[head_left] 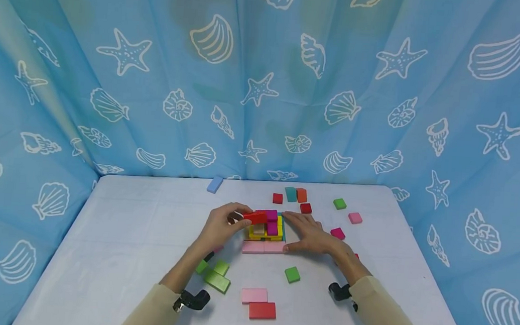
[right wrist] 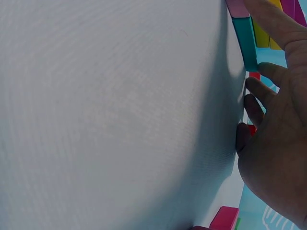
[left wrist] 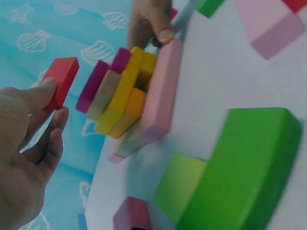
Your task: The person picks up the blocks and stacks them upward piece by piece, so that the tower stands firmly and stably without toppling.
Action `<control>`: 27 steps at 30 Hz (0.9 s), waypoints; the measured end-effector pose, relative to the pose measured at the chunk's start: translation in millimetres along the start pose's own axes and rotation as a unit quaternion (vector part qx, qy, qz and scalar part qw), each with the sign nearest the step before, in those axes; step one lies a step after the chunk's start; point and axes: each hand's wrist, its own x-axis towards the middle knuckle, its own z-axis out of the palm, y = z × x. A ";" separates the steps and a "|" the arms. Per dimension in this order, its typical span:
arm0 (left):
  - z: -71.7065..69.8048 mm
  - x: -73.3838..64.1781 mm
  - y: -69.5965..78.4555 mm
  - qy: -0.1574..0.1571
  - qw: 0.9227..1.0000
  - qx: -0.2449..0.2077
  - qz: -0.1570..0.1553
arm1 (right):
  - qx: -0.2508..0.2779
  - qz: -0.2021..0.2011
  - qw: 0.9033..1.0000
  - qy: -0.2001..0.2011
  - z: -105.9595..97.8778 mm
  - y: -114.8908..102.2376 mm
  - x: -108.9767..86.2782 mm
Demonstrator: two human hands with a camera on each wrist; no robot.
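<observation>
A red block is pinched between the thumb and fingers of my left hand, held up over a small stacked structure. In the left wrist view the red block stands apart from the top layer. Pink blocks edge the base at the front, with a teal block along its right side. Yellow blocks form the layer above, topped by magenta blocks and a plain wood-coloured block. My right hand rests at the structure's right side, thumb by the front pink block, fingers spread along the teal side.
Green blocks lie near my left forearm, and one green block lies in front of the structure. A pink block and a red one sit nearer me. Several loose blocks scatter behind and right; a blue block lies at the back edge.
</observation>
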 end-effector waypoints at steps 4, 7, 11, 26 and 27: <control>7.3 -5.4 0.4 -0.022 0.999 0.022 0.016 | 0.000 0.001 1.000 -0.002 -0.2 0.0 -0.2; 12.6 -6.7 0.0 -0.032 0.998 0.047 0.028 | -0.001 -0.001 1.000 0.001 0.2 -0.4 -0.9; 17.4 -6.8 -0.5 -0.044 0.997 0.065 0.028 | -0.001 -0.002 1.000 0.003 0.0 -1.1 -1.6; 25.7 -2.6 -1.2 -0.023 0.992 0.116 0.044 | -0.010 -0.002 1.000 0.006 0.3 -0.6 -1.0; 26.5 -2.3 -1.4 -0.021 0.991 0.121 0.045 | -0.011 -0.003 1.000 0.006 0.7 -0.4 -0.7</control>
